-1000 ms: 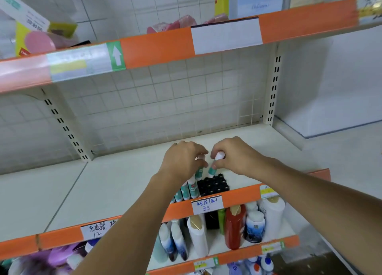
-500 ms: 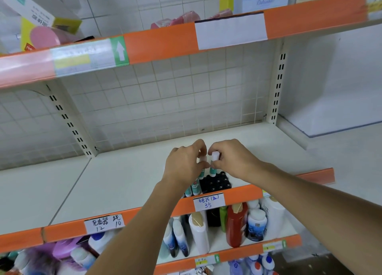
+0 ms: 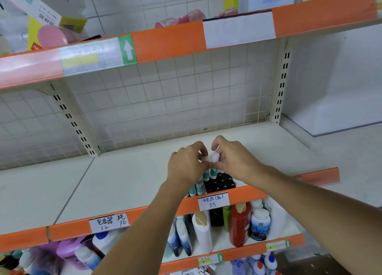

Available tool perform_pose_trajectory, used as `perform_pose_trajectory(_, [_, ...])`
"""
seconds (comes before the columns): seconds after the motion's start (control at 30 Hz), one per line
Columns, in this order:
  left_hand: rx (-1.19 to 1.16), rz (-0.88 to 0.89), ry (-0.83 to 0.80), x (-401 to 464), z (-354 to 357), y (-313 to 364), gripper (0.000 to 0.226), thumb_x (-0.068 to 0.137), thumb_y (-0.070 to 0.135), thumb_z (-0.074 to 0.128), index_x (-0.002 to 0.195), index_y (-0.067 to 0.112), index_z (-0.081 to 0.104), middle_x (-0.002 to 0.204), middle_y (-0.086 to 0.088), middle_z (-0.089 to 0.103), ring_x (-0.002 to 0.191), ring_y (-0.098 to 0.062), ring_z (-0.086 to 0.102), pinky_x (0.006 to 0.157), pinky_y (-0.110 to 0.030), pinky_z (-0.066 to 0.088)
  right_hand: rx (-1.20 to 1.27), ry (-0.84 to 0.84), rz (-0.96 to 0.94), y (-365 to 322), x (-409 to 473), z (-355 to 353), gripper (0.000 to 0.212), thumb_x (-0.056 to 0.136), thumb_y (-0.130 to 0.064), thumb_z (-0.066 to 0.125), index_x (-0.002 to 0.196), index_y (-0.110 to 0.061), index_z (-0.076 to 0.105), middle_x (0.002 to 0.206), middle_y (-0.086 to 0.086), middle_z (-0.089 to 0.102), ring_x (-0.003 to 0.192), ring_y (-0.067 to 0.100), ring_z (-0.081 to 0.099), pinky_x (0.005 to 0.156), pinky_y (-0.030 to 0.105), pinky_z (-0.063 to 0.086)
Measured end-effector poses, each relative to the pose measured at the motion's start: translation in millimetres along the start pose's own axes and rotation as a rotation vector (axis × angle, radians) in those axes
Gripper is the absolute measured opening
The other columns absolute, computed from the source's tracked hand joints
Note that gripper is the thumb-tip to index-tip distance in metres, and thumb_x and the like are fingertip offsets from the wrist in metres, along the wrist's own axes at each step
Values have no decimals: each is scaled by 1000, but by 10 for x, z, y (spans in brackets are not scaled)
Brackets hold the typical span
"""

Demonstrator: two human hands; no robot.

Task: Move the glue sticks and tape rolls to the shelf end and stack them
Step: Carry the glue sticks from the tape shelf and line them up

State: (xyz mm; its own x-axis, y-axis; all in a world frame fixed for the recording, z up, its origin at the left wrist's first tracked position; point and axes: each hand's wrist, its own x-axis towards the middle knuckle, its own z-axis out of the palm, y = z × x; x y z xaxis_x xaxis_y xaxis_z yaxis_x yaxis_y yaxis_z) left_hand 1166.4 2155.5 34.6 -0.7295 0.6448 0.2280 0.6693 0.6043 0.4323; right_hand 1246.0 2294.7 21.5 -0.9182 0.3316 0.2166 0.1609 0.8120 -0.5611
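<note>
Left hand [image 3: 187, 167] and right hand [image 3: 232, 161] side by side over a cream shelf [image 3: 128, 179], each pinching a white-capped glue stick [image 3: 213, 168], more sticks [image 3: 198, 187] below, black rolls [image 3: 222, 182] just right, bottles [image 3: 239, 223] underneath

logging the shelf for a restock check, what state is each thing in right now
left hand: fingers curled, pinching a white cap.
right hand: pinches the white cap of a glue stick.
glue sticks: upright, in a row at the shelf's front edge.
black tape rolls: packed together in a block, right of the glue sticks, touched by neither hand.
middle shelf: mostly bare.
price label 35: stuck on the orange rail, legible.
</note>
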Motion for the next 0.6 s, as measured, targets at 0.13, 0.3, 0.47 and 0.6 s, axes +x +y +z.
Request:
perform_pose_trajectory(0.13, [81, 30, -7, 39, -32, 10, 25, 82, 40, 72, 99, 25, 61, 99, 10, 69, 93, -16, 62, 89, -36, 44, 21, 18, -30, 15, -22, 22, 26, 87, -10, 71, 107, -16, 55, 98, 5, 65, 82, 20, 66, 77, 43, 57])
perform_pose_trajectory(0.3, [120, -4, -25, 94, -64, 33, 24, 82, 35, 72, 102, 23, 63, 102, 9, 68, 99, -18, 61, 91, -34, 40, 69, 43, -65, 23, -27, 15, 22, 84, -5, 73, 102, -14, 62, 96, 4, 67, 79, 19, 68, 77, 42, 58])
perform_pose_trajectory(0.47, [154, -26, -25, 110, -47, 108, 20, 82, 34, 73, 97, 26, 63, 99, 7, 67, 96, -19, 62, 87, -30, 34, 81, 75, -88, 23, -8, 86, 17, 87, -7, 68, 86, -20, 59, 84, 5, 67, 75, 24, 67, 70, 43, 57])
perform_pose_trajectory(0.6, [148, -73, -34, 132, -57, 125, 20, 79, 33, 75, 95, 28, 64, 99, 7, 67, 95, -17, 62, 87, -29, 32, 95, 68, -73, 16, -7, 85, 18, 85, 0, 64, 82, -18, 61, 80, 5, 68, 75, 24, 68, 70, 43, 57])
